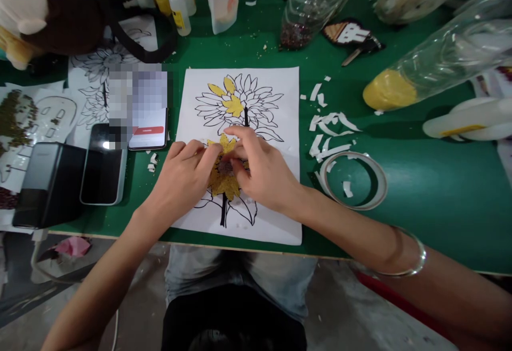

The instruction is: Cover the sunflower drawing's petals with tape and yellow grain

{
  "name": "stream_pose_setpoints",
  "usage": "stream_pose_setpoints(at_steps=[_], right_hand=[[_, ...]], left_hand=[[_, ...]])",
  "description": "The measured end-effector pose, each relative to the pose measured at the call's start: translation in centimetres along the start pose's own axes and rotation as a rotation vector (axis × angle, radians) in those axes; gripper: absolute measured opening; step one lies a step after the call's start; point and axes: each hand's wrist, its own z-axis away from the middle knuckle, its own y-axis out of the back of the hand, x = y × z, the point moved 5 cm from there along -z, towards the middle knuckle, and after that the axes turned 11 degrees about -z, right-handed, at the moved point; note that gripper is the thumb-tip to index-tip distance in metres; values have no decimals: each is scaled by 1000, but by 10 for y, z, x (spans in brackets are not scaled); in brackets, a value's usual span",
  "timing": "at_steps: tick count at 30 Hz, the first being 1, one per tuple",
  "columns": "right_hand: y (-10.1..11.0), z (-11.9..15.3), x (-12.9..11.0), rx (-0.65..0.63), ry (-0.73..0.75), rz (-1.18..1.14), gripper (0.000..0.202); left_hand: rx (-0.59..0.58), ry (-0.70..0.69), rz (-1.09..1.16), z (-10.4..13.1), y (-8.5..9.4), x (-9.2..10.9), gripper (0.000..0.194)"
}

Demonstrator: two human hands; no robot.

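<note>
A sheet of white paper [280, 191] with two line-drawn flowers lies in front of me. The lower flower [226, 186] is covered in gold-yellow grains around a dark centre. On the upper flower [260, 95], a few petals are yellow and the others bare outlines. My left hand [188, 172] rests over the lower flower's left side, fingers curled and thumb tip near the centre. From the right, my right hand [262, 169] reaches over the same centre, thumb and fingers bent together in a pinch. What lies between the fingertips of either hand is too small or hidden to name.
Right of the paper lie white scraps [332, 121], a tape ring [378, 175] and keys [352, 39]. Plastic bottles with yellow grains [390, 90] and dark red grains [296, 36] lie behind. At left are phones [102, 172], a black box [50, 185] and glue bottles [178, 4].
</note>
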Motion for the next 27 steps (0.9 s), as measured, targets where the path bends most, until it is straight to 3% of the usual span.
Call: stream_pose_setpoints(at_steps=[3, 6, 10, 15, 19, 23, 27], right_hand=[[0, 0, 0, 3, -16, -27, 46], [4, -1, 1, 41, -61, -125, 44], [18, -1, 8, 221, -116, -278, 41], [34, -3, 20, 374, -117, -384, 41], [39, -5, 24, 395, -87, -419, 39], [42, -8, 26, 375, -146, -474, 22], [41, -11, 30, 313, -333, -689, 13]], left_hand=[[-10, -70, -28, -1, 2, 2, 29], [-52, -56, -18, -1, 0, 0, 33], [-114, 56, 59, -3, -4, -3, 30], [-151, 80, 108, -9, -4, -3, 29], [-158, 95, 123, -12, -2, -3, 34], [-132, 115, 175, -13, 1, -5, 35], [-22, 235, 310, -16, 10, -13, 11]])
